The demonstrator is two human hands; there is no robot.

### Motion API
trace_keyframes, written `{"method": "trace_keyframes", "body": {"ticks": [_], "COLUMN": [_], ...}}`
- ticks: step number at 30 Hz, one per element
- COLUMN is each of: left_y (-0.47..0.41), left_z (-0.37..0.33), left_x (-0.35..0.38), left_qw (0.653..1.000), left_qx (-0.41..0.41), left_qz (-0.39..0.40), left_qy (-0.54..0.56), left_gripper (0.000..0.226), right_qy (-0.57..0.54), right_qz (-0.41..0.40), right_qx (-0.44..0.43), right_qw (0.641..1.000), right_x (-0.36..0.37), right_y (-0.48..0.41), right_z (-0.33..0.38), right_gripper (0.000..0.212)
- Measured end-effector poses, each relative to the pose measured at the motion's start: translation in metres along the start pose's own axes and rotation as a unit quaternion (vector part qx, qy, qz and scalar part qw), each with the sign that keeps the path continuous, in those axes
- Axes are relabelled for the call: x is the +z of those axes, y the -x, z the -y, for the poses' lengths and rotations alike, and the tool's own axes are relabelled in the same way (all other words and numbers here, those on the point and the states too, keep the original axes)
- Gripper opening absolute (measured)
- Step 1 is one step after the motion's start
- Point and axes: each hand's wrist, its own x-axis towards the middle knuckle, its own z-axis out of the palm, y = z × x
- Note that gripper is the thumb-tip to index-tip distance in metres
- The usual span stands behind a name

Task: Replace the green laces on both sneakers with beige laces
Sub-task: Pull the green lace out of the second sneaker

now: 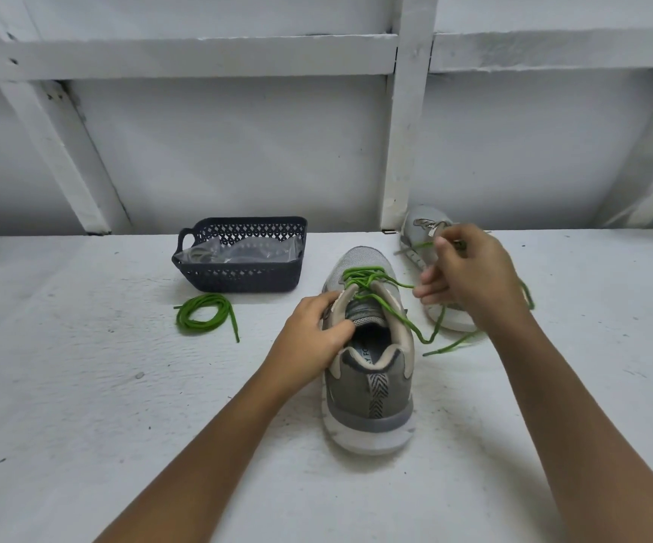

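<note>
Midway: removed lace (204, 314) coiled beside basket (238, 276); left hand (309, 335) grips near sneaker (368, 386), right hand (470, 276) pinches its green lace (372, 284); far sneaker (421, 222), at the far edge of the tabletop (82, 386), apparently beige-laced.

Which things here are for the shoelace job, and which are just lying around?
For the job: near grey sneaker; green lace threaded through it; far grey sneaker; left hand gripping the near one; right hand pinching the lace; dark plastic lattice basket of clear bags.
Lying about: loose coiled green lace; white table.
</note>
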Motion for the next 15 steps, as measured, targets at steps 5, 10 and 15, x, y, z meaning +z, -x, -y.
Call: {"method": "trace_keyframes", "body": {"ticks": [5, 10, 15], "left_y": [0.0, -0.002, -0.001], "left_z": [0.002, 0.007, 0.001], "left_x": [0.0, 0.0, 0.004], "left_qw": [1.0, 0.996, 0.99], "left_qx": [0.004, 0.067, 0.107], "left_qz": [0.002, -0.047, -0.089], "left_qy": [-0.003, -0.022, 0.025], "left_gripper": [0.059, 0.038, 0.026], "right_qy": [0.072, 0.238, 0.163], "right_qz": [0.103, 0.062, 0.064], "right_qx": [0.002, -0.093, -0.077], "right_qw": [0.992, 0.965, 0.982], "right_x": [0.005, 0.01, 0.019], "right_y": [0.019, 0.031, 0.035], "right_z": [-0.001, -0.013, -0.023], "right_gripper": [0.043, 0.008, 0.009]}}
